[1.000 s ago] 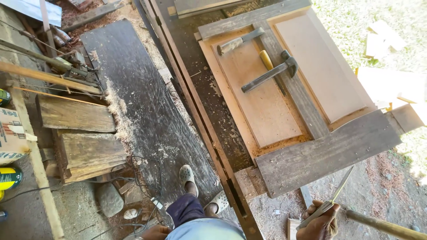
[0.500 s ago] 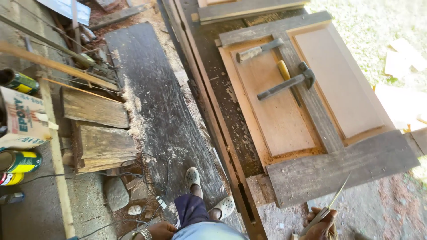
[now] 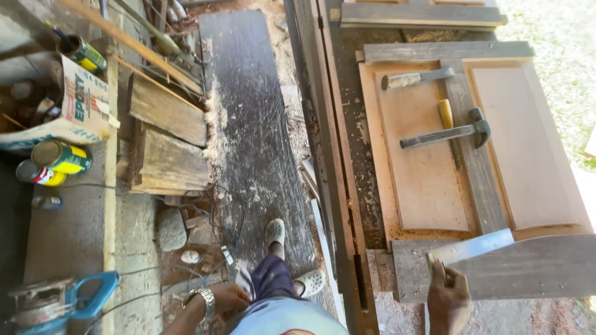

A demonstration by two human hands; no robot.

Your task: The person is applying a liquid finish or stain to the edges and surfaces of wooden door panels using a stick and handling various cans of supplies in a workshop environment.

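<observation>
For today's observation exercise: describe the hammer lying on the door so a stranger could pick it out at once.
Find the panelled wooden door lying flat at right. On it lie three tools, and the hammer lies across its middle upright. Unlike the yellow-handled chisel it crosses and the chisel above, it has a dark head with a claw.

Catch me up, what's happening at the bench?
A person stands over a panelled wooden door lying flat on a workbench. The right hand holds a flat metal blade, laying it across the door's bottom rail. The left hand hangs by the person's leg, wearing a wristwatch and holding nothing that shows. On the door lie a hammer, a yellow-handled tool and a chisel, untouched. Planks and sawdust cover the floor to the left.
</observation>
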